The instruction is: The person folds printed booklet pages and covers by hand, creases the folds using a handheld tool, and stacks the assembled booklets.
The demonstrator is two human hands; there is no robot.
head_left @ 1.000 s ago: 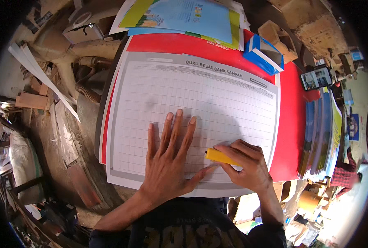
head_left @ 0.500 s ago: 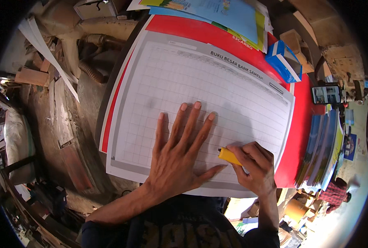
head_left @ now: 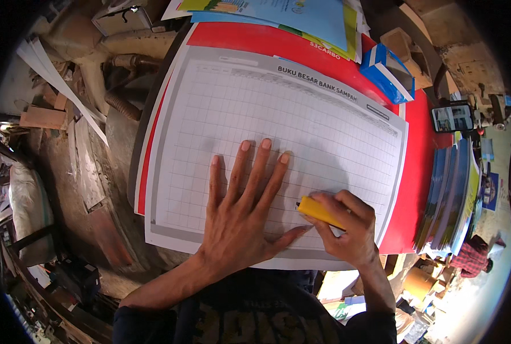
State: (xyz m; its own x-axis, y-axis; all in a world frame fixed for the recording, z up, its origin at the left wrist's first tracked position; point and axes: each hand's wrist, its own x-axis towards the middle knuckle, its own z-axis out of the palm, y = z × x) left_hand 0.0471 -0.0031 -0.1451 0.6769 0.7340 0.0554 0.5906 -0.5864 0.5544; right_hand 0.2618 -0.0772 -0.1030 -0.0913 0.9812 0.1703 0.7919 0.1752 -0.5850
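My left hand [head_left: 238, 212] lies flat with fingers spread on a large white sheet [head_left: 204, 114] printed with a grid and a grey border. My right hand [head_left: 347, 226] is closed around a yellow, stubby marker-like tool [head_left: 319, 212] with a small dark tip. Its tip points left, close over the lower middle of the sheet; whether it touches the paper I cannot tell. The left thumb reaches toward the tool but stays apart from it. Under the sheet is a red board [head_left: 404, 229], showing along the right and top.
Blue and green printed papers [head_left: 267, 17] lie at the far edge. To the right are a blue open box [head_left: 387, 74], a phone [head_left: 452, 118] and a stack of booklets [head_left: 444, 198]. A white sack [head_left: 30, 212] stands at the left. A person in a red shirt [head_left: 470, 257] is in the background.
My right hand has moved slightly left and up over the sheet with the yellow tool. The view has shifted a little; my left hand stays flat on the paper.
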